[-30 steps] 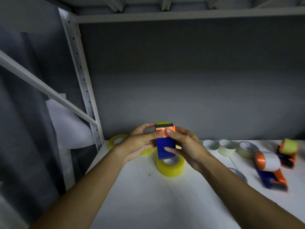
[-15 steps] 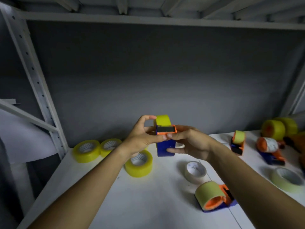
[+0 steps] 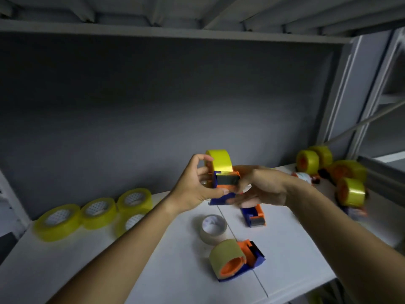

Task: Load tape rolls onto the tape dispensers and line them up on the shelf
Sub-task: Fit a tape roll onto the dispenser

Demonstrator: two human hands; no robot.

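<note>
**Tape dispenser, freshly loaded, held above shelf as line-up awaits**

A white shelf (image 3: 153,270) inside a grey metal rack carries the stock for the job, seen from the head camera. Along its left rear lie four loose yellow tape rolls (image 3: 96,212), flat and close together. At the far right a cluster of loaded dispensers (image 3: 333,170) stands bunched near the rack post, blurred and not in any clear row. Nearer the front, a dispenser with a beige roll (image 3: 235,258) lies on its side, with a loose pale roll (image 3: 213,227) just behind it and an empty blue-and-orange dispenser (image 3: 254,216) beyond that.

Above the shelf's middle, both hands hold a blue-and-orange dispenser (image 3: 223,185) with a yellow roll (image 3: 219,160) already seated on its hub. The left hand (image 3: 195,185) grips the dispenser's side, thumb across the lower body and fingers curled up by the roll. The right hand (image 3: 260,187) holds the opposite side, its fingers curled round the front end near the dark cutter plate; motion blur hides their exact placing.

The loading step for this unit appears all but done, the hands likely settling the tape end at the cutter. The next move would call for setting it down upright on the shelf, squared against its neighbours, with the tipped beige one and the empty dispenser left to deal with.
</note>
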